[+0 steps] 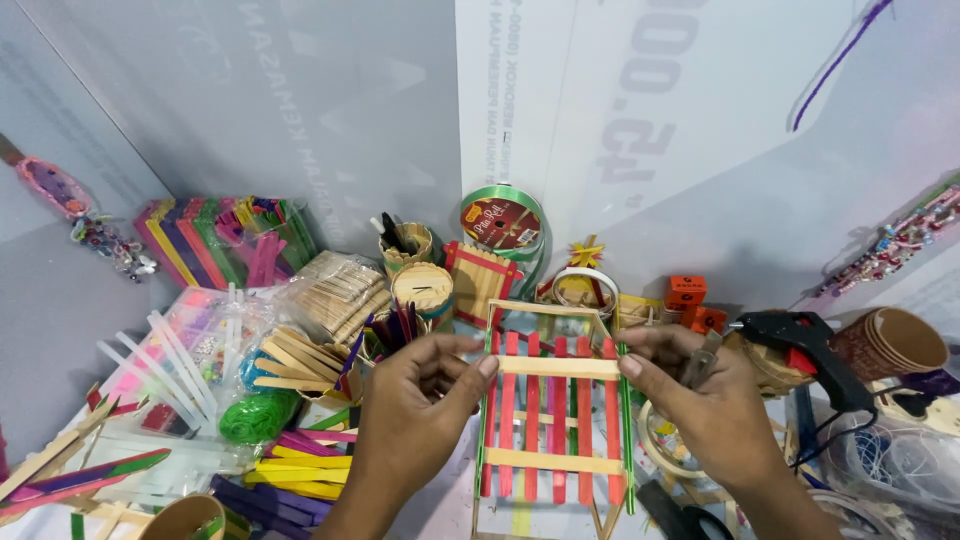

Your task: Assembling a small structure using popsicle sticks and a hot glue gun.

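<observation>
A small frame of craft sticks (pixel 553 420) stands in front of me, with red upright sticks, plain wooden cross sticks and green side sticks. My left hand (pixel 425 395) and my right hand (pixel 700 395) each pinch one end of a plain wooden stick (pixel 558 367) laid across the upper part of the red sticks. My right hand also has a small metal tool (pixel 703 358) tucked between its fingers.
A black and red glue gun (pixel 805 350) lies to the right beside stacked paper cups (pixel 895 345). At the left are loose coloured sticks (pixel 290 470), clear glue sticks (pixel 170 375), a bag of plain sticks (pixel 335 292) and green mesh (pixel 258 415). A ribbon roll (pixel 503 225) leans on the grey wall.
</observation>
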